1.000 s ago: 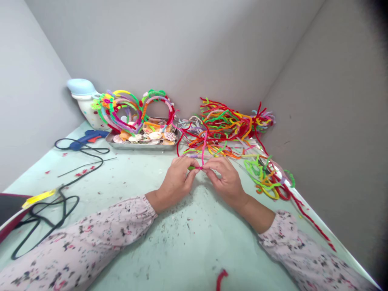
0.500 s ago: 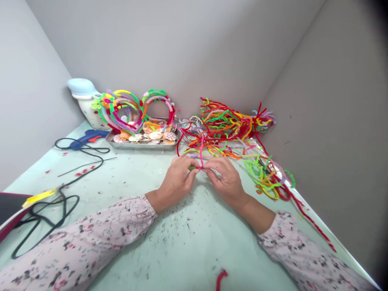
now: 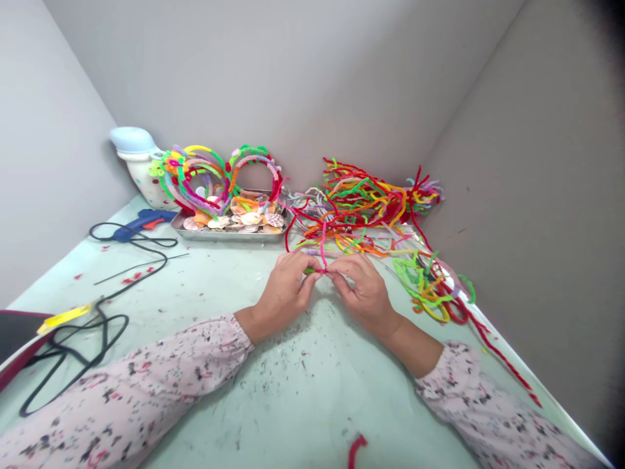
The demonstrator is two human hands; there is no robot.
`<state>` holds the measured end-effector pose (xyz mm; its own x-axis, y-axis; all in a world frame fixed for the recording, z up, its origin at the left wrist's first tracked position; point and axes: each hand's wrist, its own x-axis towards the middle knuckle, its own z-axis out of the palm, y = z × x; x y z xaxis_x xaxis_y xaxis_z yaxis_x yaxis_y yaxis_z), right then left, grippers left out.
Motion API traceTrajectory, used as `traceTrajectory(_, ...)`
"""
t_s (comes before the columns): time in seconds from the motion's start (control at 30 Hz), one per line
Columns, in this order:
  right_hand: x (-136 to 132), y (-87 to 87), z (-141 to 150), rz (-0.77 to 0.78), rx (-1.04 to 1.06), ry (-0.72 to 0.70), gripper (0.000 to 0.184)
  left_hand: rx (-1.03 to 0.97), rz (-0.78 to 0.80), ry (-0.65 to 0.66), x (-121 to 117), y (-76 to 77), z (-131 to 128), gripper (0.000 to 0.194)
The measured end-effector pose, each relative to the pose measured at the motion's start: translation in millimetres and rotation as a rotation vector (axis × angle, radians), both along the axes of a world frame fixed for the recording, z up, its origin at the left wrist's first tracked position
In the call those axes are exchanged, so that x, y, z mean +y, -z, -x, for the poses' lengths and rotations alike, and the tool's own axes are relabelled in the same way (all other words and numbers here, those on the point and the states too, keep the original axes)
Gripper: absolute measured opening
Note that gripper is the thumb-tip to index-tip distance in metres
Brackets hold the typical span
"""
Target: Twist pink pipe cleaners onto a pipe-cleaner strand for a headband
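Observation:
Over the middle of the table, my two hands meet fingertip to fingertip around a pink pipe cleaner (image 3: pixel 323 241), whose free end stands up between them. My left hand (image 3: pixel 288 283) is closed, thumb against forefinger, and a short bit of green pipe cleaner (image 3: pixel 309 270) shows at its fingertips. Pinching the pink one from the other side is my right hand (image 3: pixel 360 283). The fingers cover the spot where pink and green come together. Just behind the hands lies a big heap of coloured pipe cleaners (image 3: pixel 371 198).
Pipe-cleaner headbands (image 3: pixel 254 159) stand in a metal tray (image 3: pixel 229 236) of seashells. A blue glue gun (image 3: pixel 129 228) with a black cord (image 3: pixel 102 326) lies left, near a white cup (image 3: pixel 141 172). Looped pipe cleaners (image 3: pixel 424 286) lie right; a red piece (image 3: pixel 355 449) is at the front.

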<state>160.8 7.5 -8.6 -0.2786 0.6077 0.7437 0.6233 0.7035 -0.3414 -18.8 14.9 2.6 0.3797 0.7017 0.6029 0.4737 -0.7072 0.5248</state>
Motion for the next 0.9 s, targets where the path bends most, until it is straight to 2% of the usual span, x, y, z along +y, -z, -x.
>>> traceTrajectory(0.9,0.6,-0.5,1.0,0.081,-0.028,-0.01,0.011,0.06,-0.023,-0.017,0.6,1.3,0.4,0.007)
